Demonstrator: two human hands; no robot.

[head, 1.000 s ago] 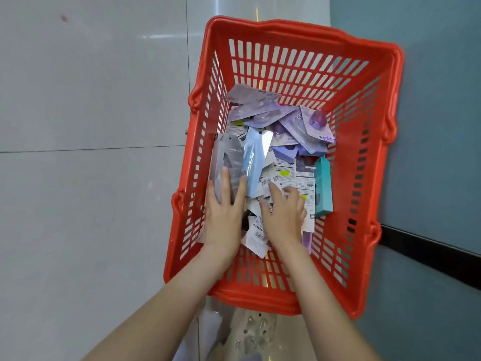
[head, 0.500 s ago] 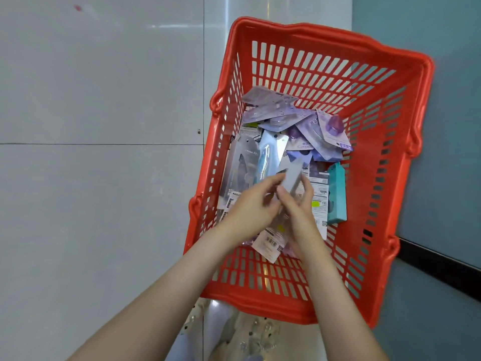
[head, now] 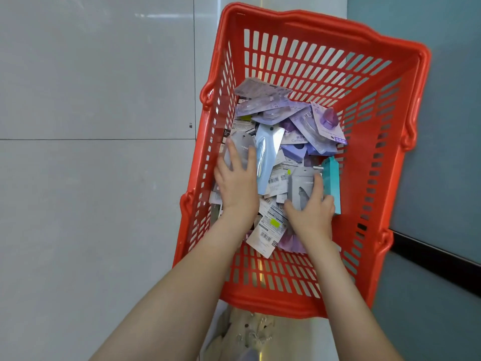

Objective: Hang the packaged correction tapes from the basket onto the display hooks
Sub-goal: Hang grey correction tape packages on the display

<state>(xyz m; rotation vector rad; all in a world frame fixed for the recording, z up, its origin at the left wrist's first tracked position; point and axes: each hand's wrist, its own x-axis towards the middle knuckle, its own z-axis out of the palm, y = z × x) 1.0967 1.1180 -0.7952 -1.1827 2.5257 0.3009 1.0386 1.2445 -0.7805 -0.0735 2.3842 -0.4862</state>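
Red slatted plastic basket [head: 325,24], near end: grey carded tape pack [head: 302,183], lengthwise toward far wall, pinched by my right hand [head: 312,217]; left hand [head: 238,188] flat.

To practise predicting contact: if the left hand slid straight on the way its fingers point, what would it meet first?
The left hand rests on a grey blister pack; beyond, probably white printed cards, then lilac packs; depth unclear.

The basket [head: 325,24] stands open above, packets [head: 291,142] crowding inside.
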